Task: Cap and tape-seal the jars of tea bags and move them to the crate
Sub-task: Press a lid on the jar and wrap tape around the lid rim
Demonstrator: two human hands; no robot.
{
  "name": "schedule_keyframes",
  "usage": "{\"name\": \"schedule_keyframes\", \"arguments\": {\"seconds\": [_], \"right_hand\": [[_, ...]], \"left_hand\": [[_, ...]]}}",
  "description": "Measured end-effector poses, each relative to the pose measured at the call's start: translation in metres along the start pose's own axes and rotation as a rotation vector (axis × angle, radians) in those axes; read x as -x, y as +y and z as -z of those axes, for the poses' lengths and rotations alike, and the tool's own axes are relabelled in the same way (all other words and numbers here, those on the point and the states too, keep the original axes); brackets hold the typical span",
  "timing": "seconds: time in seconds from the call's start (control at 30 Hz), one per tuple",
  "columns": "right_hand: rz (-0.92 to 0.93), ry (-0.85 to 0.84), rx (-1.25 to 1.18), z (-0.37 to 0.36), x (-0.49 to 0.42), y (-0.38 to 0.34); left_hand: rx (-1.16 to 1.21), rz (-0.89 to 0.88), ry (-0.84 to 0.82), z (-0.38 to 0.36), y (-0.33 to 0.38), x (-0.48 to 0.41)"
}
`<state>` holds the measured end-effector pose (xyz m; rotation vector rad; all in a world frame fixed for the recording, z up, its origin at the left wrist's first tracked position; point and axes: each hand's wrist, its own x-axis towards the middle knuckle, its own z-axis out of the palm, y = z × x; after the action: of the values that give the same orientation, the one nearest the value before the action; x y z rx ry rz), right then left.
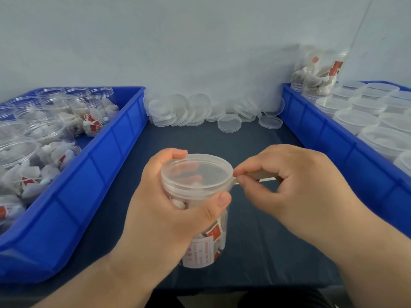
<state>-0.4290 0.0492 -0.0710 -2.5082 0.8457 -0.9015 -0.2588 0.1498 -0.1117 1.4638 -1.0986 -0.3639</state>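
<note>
from the head view we see the jar [206, 245] over the dark bench [255, 223], its clear lid [196, 174] on top and tea bags [179, 204] inside; we cannot tell whether it rests on the bench. our left hand [169, 210] wraps the jar just under the lid, thumb on the near side, fingers curled behind. our right hand [295, 185], right of the jar, pinches a strip of tape [255, 177] whose end touches the lid's rim. left of the jar stands the left crate [93, 174], blue, with open jars [44, 134]; right of the jar the right crate [322, 134], also blue, holds capped jars [355, 121]. beyond the jar, loose lids [229, 122] lie piled by the wall [200, 52].
</note>
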Motion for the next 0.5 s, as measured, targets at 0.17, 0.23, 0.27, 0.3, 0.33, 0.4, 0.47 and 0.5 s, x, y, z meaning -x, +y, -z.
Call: {"name": "schedule_keyframes", "arguments": {"seconds": [0.17, 0.23, 0.27, 0.3, 0.33, 0.4, 0.47, 0.5], "right_hand": [[-0.022, 0.013, -0.037, -0.01, -0.001, 0.004], [-0.055, 0.028, -0.077, -0.013, -0.001, 0.007], [-0.062, 0.042, -0.083, -0.014, -0.001, 0.009], [-0.065, 0.062, -0.085, -0.016, 0.0, 0.009], [-0.06, 0.083, -0.09, -0.019, 0.0, 0.009], [-0.071, 0.118, -0.115, -0.026, -0.004, 0.011], [-0.128, 0.155, -0.052, -0.032, -0.017, 0.026], [-0.215, 0.168, 0.014, -0.032, -0.028, 0.041]], "left_hand": [[-0.076, -0.044, -0.028, 0.002, 0.004, 0.0], [-0.072, -0.052, -0.056, 0.002, 0.005, 0.0], [-0.073, -0.055, -0.069, 0.002, 0.005, -0.001], [-0.088, -0.06, -0.071, 0.003, 0.004, 0.001], [-0.104, -0.059, -0.074, 0.003, 0.004, 0.002], [-0.11, -0.058, -0.09, 0.008, 0.007, 0.002], [-0.132, -0.05, -0.219, 0.006, 0.018, -0.011], [-0.116, -0.022, -0.428, 0.005, 0.025, -0.012]]}}
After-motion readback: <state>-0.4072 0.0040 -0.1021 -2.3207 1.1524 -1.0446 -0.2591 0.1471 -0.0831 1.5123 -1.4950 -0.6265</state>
